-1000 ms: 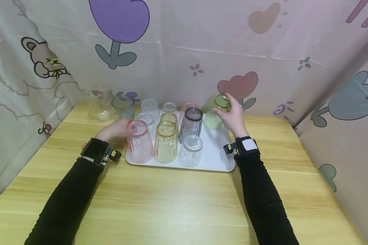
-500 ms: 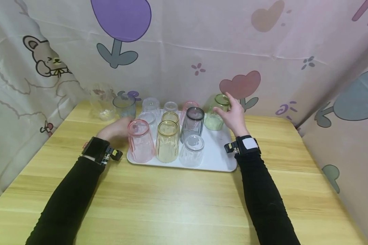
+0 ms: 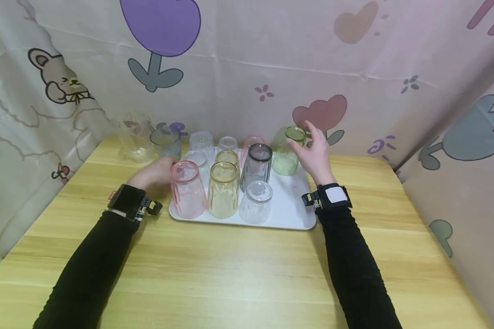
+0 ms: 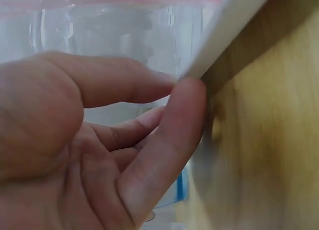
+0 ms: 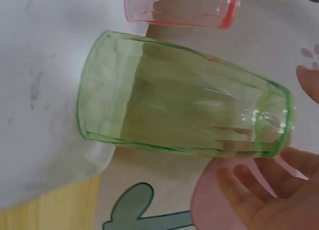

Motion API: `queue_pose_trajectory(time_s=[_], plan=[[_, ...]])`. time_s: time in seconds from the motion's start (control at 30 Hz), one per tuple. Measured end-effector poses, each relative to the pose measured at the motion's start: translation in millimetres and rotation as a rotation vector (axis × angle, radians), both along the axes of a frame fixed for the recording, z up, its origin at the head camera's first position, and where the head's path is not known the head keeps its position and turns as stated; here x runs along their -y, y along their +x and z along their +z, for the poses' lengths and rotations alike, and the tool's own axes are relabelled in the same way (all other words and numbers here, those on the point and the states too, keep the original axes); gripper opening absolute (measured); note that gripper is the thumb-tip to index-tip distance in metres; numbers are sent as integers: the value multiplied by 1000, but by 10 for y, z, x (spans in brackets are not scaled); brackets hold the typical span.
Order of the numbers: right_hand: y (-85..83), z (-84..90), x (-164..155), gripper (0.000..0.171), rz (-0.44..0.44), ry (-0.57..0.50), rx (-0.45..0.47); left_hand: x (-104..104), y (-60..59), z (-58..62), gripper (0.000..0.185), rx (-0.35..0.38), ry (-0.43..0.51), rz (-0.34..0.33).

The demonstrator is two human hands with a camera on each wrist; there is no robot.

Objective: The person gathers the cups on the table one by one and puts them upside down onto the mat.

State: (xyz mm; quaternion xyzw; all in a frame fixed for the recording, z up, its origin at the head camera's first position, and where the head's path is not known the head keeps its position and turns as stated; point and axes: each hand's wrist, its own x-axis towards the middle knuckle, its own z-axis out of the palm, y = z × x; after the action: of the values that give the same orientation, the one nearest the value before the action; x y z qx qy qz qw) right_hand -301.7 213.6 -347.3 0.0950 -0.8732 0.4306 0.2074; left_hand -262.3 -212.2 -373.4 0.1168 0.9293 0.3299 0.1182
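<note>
At the left edge of the white tray (image 3: 290, 205), my left hand (image 3: 158, 172) pinches the rim between thumb and finger; the left wrist view shows the thumb (image 4: 129, 80) meeting the tray's edge (image 4: 227, 36). A green glass (image 3: 285, 161) stands upside down at the tray's back right corner. My right hand (image 3: 317, 157) is spread around the upper end of that glass; in the right wrist view the fingers (image 5: 239, 190) are loosely bent beside the green glass (image 5: 184, 100), not wrapped round it. A tall pink glass (image 3: 188, 194) stands beside my left hand and partly hides it.
Several other upturned glasses crowd the tray, among them a yellow glass (image 3: 223, 194), a dark grey glass (image 3: 256, 169) and a short clear glass (image 3: 256, 203). Off the tray at the back left stand a bluish glass (image 3: 166, 142) and a tall clear glass (image 3: 136, 141). A patterned curtain (image 3: 238, 55) rises behind.
My right hand has loosened from the green glass and shifted slightly right, its thumb and fingers wider apart. The left hand stays at the tray's edge.
</note>
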Motion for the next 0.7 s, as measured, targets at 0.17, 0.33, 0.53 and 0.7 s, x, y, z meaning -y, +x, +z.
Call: queue_pose_trajectory(time_s=[0.17, 0.33, 0.53, 0.7], plan=[[90, 64, -30, 72, 6, -46, -79, 21, 7, 79, 41, -36, -55, 2], [163, 93, -94, 64, -11, -51, -96, 81, 45, 202, 44, -28, -26, 38], [243, 80, -224, 61, -43, 1, 33, 147, 129, 394, 43, -70, 33, 102], [326, 58, -353, 66, -35, 97, 184, 170, 180, 524, 43, -187, 111, 174]])
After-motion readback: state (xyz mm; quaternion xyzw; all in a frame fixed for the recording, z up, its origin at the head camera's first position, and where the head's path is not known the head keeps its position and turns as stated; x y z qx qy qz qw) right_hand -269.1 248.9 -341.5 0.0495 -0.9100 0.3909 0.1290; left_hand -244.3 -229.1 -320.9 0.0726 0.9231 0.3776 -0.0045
